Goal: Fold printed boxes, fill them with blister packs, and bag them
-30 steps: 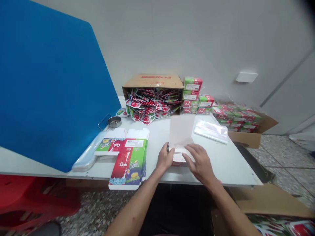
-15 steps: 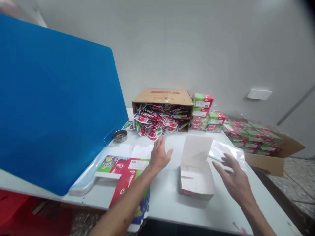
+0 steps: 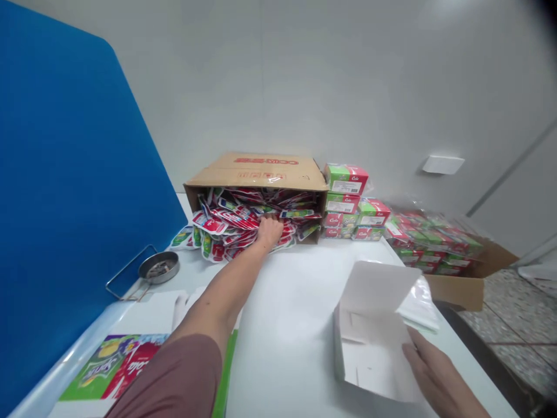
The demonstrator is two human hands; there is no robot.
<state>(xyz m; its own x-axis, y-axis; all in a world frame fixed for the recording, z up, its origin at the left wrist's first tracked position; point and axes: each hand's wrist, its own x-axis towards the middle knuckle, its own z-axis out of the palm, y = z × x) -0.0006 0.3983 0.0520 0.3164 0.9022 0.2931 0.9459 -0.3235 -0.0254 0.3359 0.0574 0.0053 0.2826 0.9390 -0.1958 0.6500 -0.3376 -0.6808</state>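
Observation:
My left hand (image 3: 268, 230) reaches far forward into the pile of red and green packets (image 3: 235, 223) spilling from a brown cardboard carton (image 3: 256, 171) lying on its side. Its fingers curl down on the packets, though a grip on any one packet is not clear. My right hand (image 3: 429, 371) rests against the right side of an open white folded box (image 3: 369, 342), its lid flap standing up. The box looks empty inside.
A blue panel (image 3: 65, 203) stands on the left of the white table (image 3: 287, 296). A small metal dish (image 3: 159, 268) sits beside it. Flat printed box blanks (image 3: 113, 366) lie near left. Finished red-green boxes (image 3: 348, 200) are stacked by the carton, more fill a carton (image 3: 435, 244) at right.
My left hand has gone from above the table forward into the packet pile. My right hand has come down onto the white box's side. The view has shifted closer and to the right.

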